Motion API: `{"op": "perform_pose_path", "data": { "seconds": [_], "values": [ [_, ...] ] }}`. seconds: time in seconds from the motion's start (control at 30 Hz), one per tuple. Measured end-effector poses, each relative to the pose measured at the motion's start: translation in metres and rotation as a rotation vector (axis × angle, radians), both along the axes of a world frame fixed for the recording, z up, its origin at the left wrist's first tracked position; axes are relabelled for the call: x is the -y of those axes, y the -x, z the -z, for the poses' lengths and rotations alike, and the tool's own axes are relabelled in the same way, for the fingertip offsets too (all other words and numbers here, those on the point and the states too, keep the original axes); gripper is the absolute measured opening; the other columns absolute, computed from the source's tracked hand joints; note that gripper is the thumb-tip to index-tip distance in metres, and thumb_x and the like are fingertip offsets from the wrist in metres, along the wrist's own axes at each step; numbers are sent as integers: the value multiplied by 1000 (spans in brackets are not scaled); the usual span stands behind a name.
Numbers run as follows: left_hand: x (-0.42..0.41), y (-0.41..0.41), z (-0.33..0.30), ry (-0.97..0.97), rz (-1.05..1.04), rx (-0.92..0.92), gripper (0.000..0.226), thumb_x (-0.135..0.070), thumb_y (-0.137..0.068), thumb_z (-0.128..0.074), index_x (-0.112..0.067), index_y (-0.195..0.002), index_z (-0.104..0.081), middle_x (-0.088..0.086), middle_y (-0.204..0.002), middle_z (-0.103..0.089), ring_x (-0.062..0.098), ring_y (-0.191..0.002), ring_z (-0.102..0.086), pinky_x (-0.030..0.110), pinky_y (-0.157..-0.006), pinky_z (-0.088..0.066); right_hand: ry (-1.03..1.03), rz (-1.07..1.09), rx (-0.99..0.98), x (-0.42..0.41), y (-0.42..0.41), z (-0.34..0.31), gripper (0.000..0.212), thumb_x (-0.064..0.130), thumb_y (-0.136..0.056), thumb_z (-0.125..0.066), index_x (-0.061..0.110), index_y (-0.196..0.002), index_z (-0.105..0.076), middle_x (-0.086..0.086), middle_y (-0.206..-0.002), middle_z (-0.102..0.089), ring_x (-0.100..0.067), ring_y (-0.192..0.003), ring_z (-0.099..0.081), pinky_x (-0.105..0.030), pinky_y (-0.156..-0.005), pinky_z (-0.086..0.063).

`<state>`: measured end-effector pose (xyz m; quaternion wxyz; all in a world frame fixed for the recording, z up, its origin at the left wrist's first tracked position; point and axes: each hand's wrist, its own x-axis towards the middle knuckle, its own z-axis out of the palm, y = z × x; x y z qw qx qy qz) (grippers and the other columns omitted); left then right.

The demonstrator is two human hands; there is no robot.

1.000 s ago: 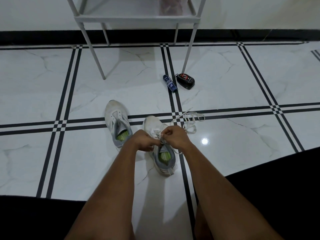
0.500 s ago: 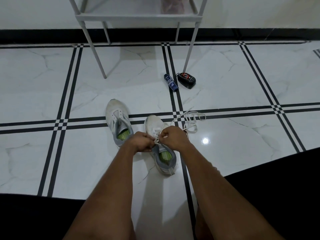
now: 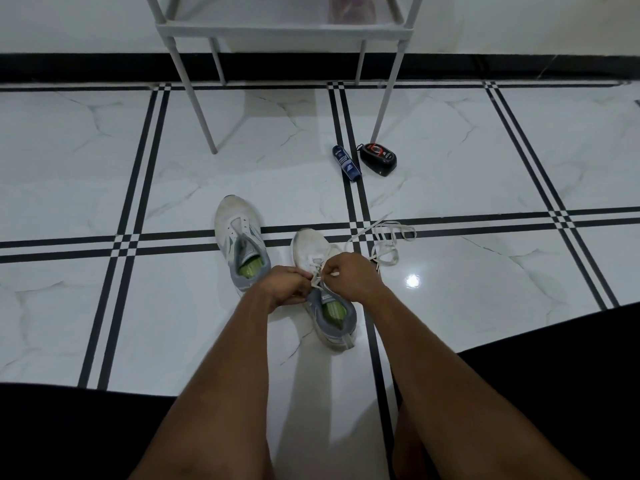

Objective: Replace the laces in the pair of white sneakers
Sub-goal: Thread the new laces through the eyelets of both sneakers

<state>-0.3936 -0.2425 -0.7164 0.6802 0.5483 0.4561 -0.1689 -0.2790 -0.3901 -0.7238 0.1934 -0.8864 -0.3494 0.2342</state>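
Both hands have slid a little toward the toe of the shoe since the earlier frames, and the loose lace beside it has changed shape.

Biggest of all is the floor point(image 3: 104, 174), white with black lines, filling most of the frame. At the top middle stands a white rack point(image 3: 284, 29) on thin legs. Black cloth fills the lower left and lower right corners.

Two bare arms reach up from the bottom to the middle of the frame. The right shoe point(image 3: 322, 292) sits at the middle, toe pointing up the frame, with a green sole inside. The left hand point(image 3: 285, 284) has curled fingers pinching the lace point(image 3: 316, 271) on this shoe. The right hand point(image 3: 349, 273) also has curled fingers pinching that lace. The two hands are close together over the shoe's front.

The left shoe point(image 3: 239, 244) lies just left of it, with no lace in its holes.

A loose lace point(image 3: 384, 242) lies in loops on the floor, just right of the right shoe.

Farther up, right of middle, a black case point(image 3: 378, 159) sits by a rack leg. A small blue tube point(image 3: 347, 163) lies just left of it.
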Motion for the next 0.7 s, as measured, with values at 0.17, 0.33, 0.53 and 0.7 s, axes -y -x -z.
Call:
{"op": "perform_pose_path", "data": {
  "seconds": [0.17,0.33,0.53,0.7],
  "values": [
    [-1,0,9,90,-133,0,23,-3,-92,-63,1,-112,-75,17,-107,-77,26,-98,-75,42,-93,-62,-80,119,-213,3,1,8,9,24,-91,-75,26,-93,-83,8,-103,-79,-10,-100,-70,-28,-84,-51],
    [7,0,15,-100,-69,41,8,5,-90,-72,-1,-92,-77,19,-101,-78,23,-91,-77,37,-84,-65,-121,183,-287,3,11,25,9,27,-90,-74,31,-85,-80,15,-94,-78,-4,-96,-71,-38,-94,-58],
    [14,-5,8,-185,-68,60,9,5,-89,-69,1,-82,-72,21,-88,-76,32,-81,-76,42,-83,-64,-176,269,-179,8,26,18,23,38,-96,-65,26,-106,-82,3,-115,-67,-18,-116,-62,-39,-98,-50],
    [-8,-37,-21,-418,-56,72,21,-13,-87,-58,-13,-68,-66,12,-73,-72,18,-71,-76,30,-58,-56,-107,423,159,19,66,20,93,80,-76,-50,18,-145,-48,-11,-139,-46,-30,-129,-41,-51,-109,-38]
  ]
}}
